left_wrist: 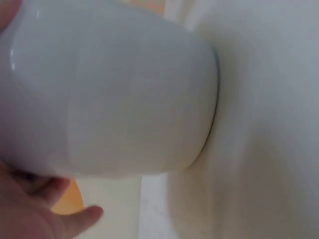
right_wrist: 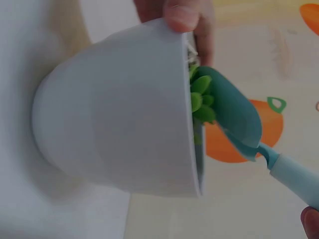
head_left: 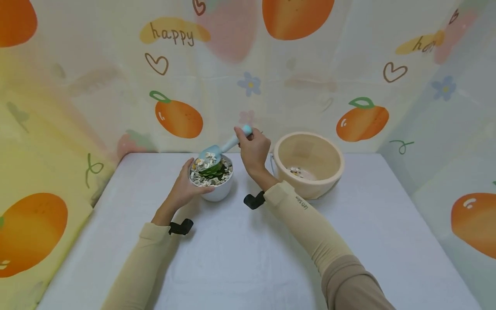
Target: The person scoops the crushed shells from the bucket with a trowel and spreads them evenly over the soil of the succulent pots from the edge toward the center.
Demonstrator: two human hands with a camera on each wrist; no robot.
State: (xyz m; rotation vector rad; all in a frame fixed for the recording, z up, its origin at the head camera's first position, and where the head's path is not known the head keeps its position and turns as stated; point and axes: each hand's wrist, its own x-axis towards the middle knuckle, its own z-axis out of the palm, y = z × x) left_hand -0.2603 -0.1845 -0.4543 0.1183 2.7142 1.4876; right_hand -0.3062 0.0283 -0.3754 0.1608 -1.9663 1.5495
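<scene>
A white flowerpot (head_left: 218,194) stands upright on the table, with a green succulent (head_left: 213,170) and pale pebbles (head_left: 198,177) at its top. My left hand (head_left: 182,184) holds the pot at its left side, thumb across the near rim and fingers round the far side. In my right hand (head_left: 253,151) is the handle of a light blue toy shovel (head_left: 230,144). Pebbles lie in its scoop, which tilts down over the pot's rim. From the right wrist view, the scoop (right_wrist: 234,109) is right beside the green leaves (right_wrist: 202,94).
To the right of the pot stands a beige bucket (head_left: 336,172) with some pebbles (head_left: 296,171) on its bottom. A white cloth (head_left: 232,262) covers the table. Behind rises a patterned curtain (head_left: 286,103) with oranges printed on it.
</scene>
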